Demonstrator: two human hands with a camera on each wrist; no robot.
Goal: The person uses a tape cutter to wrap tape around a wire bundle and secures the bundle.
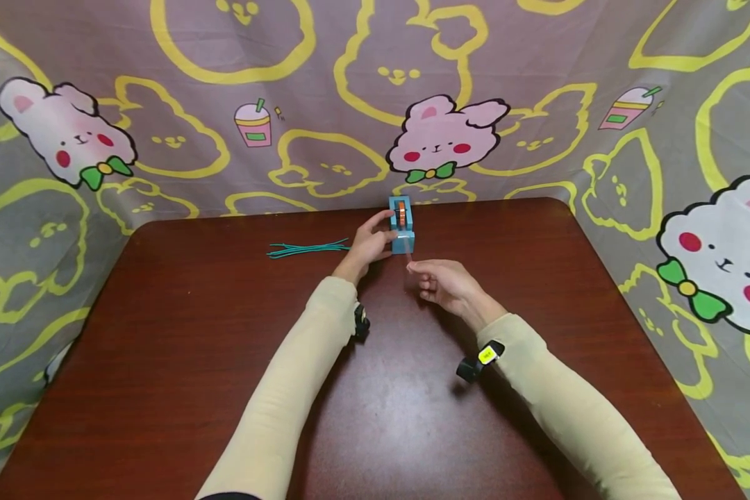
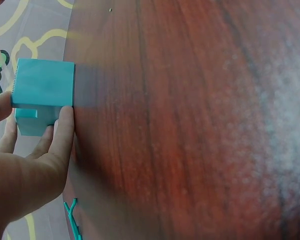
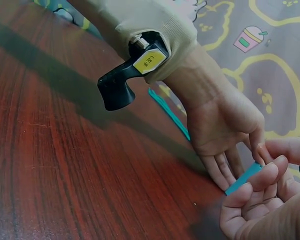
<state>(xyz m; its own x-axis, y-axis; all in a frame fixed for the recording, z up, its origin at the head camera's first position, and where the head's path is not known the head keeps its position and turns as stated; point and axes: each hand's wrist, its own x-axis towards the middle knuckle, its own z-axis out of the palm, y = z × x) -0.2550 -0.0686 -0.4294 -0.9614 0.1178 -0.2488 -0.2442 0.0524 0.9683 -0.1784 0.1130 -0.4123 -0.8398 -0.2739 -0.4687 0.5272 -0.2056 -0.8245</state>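
Left hand steadies my teal tape dispenser at the table's far edge while right-hand fingertips pinch the tape end; next, I judge, pull and tear.

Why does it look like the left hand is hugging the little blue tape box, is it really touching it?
Touching. In the left wrist view, the left hand presses its fingers and thumb against the small blue plastic tape dispenser, with no gap showing.

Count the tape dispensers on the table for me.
1. The teal tape dispenser stands at the table's far edge, held by the left hand; the right hand is just in front of it.
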